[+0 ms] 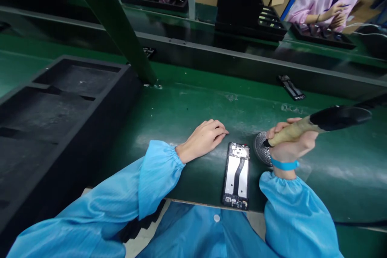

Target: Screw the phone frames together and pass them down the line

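An opened smartphone [236,175] lies on the green bench in front of me, its circuit board, white inner panel and black ribbon cable exposed. Just beyond its upper left corner, my left hand [207,139] rests on the bench with fingers loosely bent, and I see nothing in it. My right hand [292,149] is wrapped round an electric screwdriver [290,134] with a beige-taped grip and a black rear end. Its tip points down at a round, perforated metal dish [262,150] to the right of the phone. My fingers partly cover the dish.
A large black compartmented tray [117,100] stands at left, beside a slanting green post [121,28]. Another phone part [292,87] lies at the back right. Beyond the divider are stacked black trays [242,4] and two people in pink sleeves handling items over trays.
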Available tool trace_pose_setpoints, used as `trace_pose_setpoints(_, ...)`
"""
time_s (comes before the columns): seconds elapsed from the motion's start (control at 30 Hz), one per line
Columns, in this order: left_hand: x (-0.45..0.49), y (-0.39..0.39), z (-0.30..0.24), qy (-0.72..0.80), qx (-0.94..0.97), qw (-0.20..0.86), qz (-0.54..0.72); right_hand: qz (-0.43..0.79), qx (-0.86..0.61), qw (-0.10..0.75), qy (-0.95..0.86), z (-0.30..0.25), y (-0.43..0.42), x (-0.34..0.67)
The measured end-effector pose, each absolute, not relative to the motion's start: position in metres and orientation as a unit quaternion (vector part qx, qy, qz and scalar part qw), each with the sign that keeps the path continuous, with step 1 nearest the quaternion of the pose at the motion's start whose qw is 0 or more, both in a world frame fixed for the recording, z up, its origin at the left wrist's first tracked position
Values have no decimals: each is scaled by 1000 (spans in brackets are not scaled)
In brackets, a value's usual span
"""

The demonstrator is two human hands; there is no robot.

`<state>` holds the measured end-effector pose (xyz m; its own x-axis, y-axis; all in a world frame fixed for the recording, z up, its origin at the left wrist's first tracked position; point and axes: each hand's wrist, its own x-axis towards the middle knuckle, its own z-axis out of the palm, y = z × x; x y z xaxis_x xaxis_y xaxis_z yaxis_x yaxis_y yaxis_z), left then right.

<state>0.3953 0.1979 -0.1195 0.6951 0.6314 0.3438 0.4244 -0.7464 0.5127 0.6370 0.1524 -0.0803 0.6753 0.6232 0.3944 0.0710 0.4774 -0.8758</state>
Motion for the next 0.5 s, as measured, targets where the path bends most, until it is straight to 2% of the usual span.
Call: trace_pose_setpoints(0.5,396,198,-120,297,898,199,256,187,-480,773,-370,-83,151,646)
